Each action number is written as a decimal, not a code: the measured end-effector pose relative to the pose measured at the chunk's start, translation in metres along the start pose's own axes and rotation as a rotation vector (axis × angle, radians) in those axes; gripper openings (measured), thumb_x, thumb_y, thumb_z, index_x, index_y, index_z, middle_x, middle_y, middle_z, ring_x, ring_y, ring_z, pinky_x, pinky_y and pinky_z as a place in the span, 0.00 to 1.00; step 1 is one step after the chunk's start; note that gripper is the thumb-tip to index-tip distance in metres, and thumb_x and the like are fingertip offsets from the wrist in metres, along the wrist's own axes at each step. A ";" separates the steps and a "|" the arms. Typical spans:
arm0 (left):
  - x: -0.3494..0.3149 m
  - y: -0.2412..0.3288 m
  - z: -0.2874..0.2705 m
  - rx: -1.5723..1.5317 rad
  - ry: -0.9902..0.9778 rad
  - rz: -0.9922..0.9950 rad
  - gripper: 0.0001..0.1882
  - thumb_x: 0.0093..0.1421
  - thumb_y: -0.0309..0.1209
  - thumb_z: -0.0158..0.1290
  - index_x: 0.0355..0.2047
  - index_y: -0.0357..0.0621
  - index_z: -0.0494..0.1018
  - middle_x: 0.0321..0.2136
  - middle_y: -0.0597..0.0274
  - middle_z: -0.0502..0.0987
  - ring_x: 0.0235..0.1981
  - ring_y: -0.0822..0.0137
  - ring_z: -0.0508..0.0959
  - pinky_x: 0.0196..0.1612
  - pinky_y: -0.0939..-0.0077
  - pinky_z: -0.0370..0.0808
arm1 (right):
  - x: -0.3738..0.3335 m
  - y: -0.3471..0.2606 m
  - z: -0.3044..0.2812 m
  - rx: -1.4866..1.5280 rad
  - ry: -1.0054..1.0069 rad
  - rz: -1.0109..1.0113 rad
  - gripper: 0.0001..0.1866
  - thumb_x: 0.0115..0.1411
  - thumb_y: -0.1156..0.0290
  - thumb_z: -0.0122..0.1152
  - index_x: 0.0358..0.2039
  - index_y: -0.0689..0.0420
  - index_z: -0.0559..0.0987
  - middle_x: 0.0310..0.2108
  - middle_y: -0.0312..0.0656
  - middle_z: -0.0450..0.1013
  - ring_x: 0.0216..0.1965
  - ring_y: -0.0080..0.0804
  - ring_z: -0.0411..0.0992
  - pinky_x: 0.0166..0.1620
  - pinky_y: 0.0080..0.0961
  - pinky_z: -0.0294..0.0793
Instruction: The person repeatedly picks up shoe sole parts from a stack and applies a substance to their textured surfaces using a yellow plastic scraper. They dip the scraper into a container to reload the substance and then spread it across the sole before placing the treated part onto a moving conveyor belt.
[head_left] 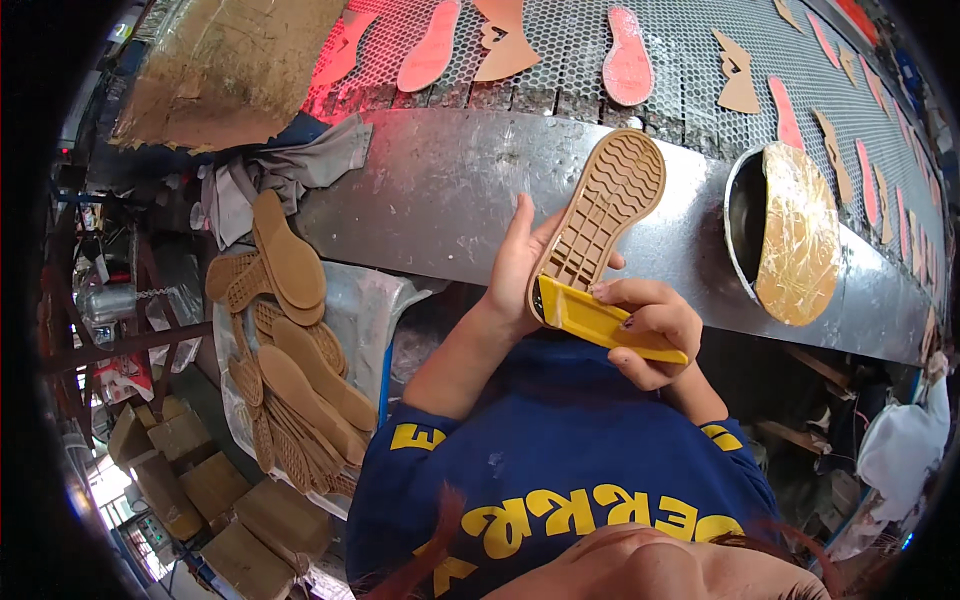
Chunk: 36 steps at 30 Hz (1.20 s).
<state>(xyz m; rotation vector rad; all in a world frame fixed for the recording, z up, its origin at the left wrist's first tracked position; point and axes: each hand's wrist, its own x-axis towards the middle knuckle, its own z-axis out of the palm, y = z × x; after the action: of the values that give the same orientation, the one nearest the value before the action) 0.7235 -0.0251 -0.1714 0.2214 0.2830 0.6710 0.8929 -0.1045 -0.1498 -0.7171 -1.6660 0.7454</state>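
A tan shoe sole (612, 195) is tilted up in front of me, its wavy tread and open square grid facing me. My left hand (522, 262) grips its lower end from the left side, with the thumb raised along the edge and other fingers hidden behind it. My right hand (655, 328) is closed around a flat yellow plastic tool (590, 318). The tool's far end lies over the sole's lower end, near my left hand. Something dark shows there beside the yellow edge, but I cannot tell what it is.
Pink insoles (628, 60) and brown cutouts (738, 75) lie on a mesh conveyor (570, 50) beyond the metal ledge (440, 190). A round metal pot (742, 225), partly covered by a tan board (800, 235), stands right. Several soles (310, 380) fill a plastic-lined bin at left; cardboard boxes (270, 530) sit below.
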 end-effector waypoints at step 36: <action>-0.004 0.001 -0.005 0.325 -0.060 0.033 0.31 0.66 0.34 0.47 0.66 0.44 0.49 0.54 0.39 0.67 0.51 0.49 0.75 0.50 0.51 0.77 | -0.027 0.023 -0.107 -0.687 0.944 0.157 0.07 0.58 0.84 0.60 0.36 0.61 0.77 0.35 0.41 0.76 0.40 0.27 0.73 0.47 0.23 0.71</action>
<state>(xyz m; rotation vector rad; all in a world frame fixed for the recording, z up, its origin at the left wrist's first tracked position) 0.7186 -0.0267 -0.1749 0.5567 0.3302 0.6479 1.0044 -0.1002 -0.1648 -1.4187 -0.9501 -0.1363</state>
